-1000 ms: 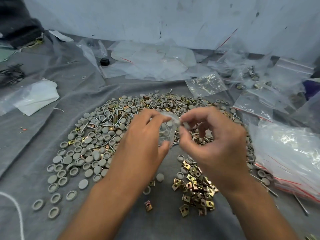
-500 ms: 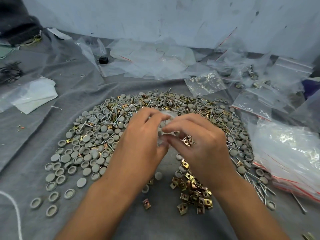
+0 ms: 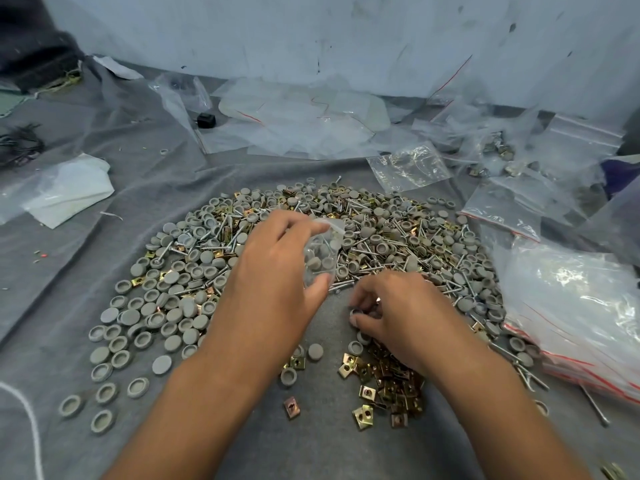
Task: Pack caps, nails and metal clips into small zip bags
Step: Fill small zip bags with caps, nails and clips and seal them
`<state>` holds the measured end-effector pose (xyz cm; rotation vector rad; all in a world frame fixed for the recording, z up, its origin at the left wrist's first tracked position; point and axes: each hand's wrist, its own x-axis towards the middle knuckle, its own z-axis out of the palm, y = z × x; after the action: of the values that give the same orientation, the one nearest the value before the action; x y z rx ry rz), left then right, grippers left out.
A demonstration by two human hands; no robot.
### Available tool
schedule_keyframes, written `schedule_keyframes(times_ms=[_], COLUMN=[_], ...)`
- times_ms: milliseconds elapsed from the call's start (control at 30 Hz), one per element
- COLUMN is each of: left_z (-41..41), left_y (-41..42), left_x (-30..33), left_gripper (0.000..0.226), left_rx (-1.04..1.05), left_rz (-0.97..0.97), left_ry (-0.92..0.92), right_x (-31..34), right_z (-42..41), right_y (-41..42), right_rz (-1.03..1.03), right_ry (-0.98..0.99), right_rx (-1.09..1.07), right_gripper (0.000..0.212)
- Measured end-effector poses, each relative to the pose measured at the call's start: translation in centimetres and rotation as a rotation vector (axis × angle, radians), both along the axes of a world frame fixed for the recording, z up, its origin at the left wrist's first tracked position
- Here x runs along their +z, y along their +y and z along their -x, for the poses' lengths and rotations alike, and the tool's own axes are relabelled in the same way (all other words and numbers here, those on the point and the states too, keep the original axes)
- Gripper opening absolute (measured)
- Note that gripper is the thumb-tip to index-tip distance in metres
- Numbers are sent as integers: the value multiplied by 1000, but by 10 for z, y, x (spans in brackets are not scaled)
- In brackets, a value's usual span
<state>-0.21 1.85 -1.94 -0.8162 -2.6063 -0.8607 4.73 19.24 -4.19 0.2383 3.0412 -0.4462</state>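
The left hand [image 3: 277, 271] held a small zip bag [image 3: 320, 252] pinched between thumb and fingers above the heap of grey caps [image 3: 180, 299], nails [image 3: 367, 268] and brass-coloured metal clips [image 3: 388, 386] spread on the grey cloth [image 3: 104, 188]; a few caps showed inside the bag. The right hand [image 3: 398, 313] was down on the cloth beside the clips, its fingertips curled round a single cap [image 3: 356, 312]. Filled and empty bags [image 3: 571, 306] lay to the right.

You have nothing to read here: the zip bags [image 3: 568, 306], the caps [image 3: 180, 308] and the metal clips [image 3: 384, 382] carry no legible text, label or number.
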Motion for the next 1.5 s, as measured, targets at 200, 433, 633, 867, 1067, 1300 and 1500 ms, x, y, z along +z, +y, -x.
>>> schedule_keyframes(times_ms=[200,433,633,867,1067,1300,1500], left_z=[0,-1,-2,-1,-2,-3,-8], left_y=[0,2,6,7,3,1,6], left_x=[0,-1,-3,-3,0,5,5], left_gripper=[57,55,50,52,55,56,55], left_rx=[-3,-29,-50,-42,-29,82,19], left_rz=[10,-11,-15,-26,-13,-64,-20], left_ry=[-9,-5,-11,-21,-3,46,25], right_x=[-2,28,22,21,30,16,10], right_z=[-3,-11,-9,-10,-12,-25,-22], right_y=[10,2,-24,-25,-15,23,21], right_rz=[271,672,298,268,333,48,79], right_ry=[57,595,811,1078,891,-160,-122], right_rx=[-51,50,187,220,196,68,44], right_gripper=[11,16,26,16,11,38,18])
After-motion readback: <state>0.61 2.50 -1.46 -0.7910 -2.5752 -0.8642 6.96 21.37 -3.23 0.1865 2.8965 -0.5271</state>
